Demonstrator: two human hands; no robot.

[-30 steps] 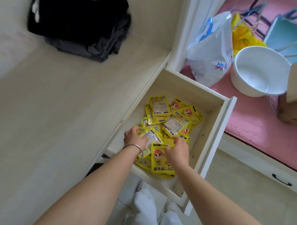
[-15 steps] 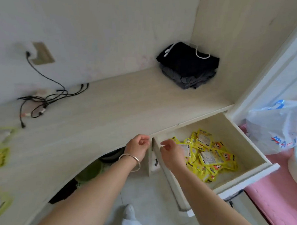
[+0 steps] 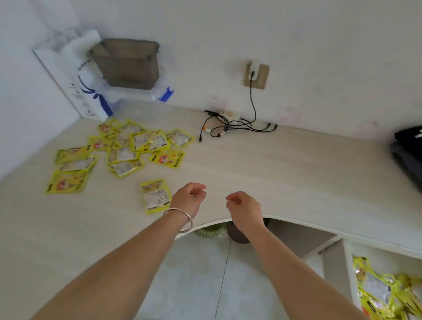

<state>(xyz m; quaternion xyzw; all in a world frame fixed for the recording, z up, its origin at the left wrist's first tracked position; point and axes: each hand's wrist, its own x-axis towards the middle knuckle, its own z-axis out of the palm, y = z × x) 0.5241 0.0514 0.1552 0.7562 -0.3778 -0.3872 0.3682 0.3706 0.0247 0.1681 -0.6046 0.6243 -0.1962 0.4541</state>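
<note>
Both my hands hover over the front edge of the pale wooden desk [image 3: 278, 166]. My left hand [image 3: 188, 197], with a silver bangle on its wrist, has loosely curled fingers and holds nothing. Just left of it a single yellow snack packet [image 3: 156, 196] lies flat on the desk, apart from the fingers. My right hand [image 3: 243, 206] is also loosely curled and empty. Several more yellow packets [image 3: 129, 149] are scattered across the desk's far left. At the bottom right the open drawer [image 3: 347, 262] holds another heap of yellow packets [image 3: 390, 294].
A tangle of black cables [image 3: 230, 127] runs from a wall socket [image 3: 257, 75] at the back. In the far left corner a grey box [image 3: 128, 61] stands beside a white bag [image 3: 81, 88]. Folded black clothes [image 3: 418, 160] lie at the right edge. Tiled floor shows under the desk's curved cut-out.
My hands left the packets in the drawer and moved left, up over the desk edge. The view swung left from the drawer to the desk's scattered packets.
</note>
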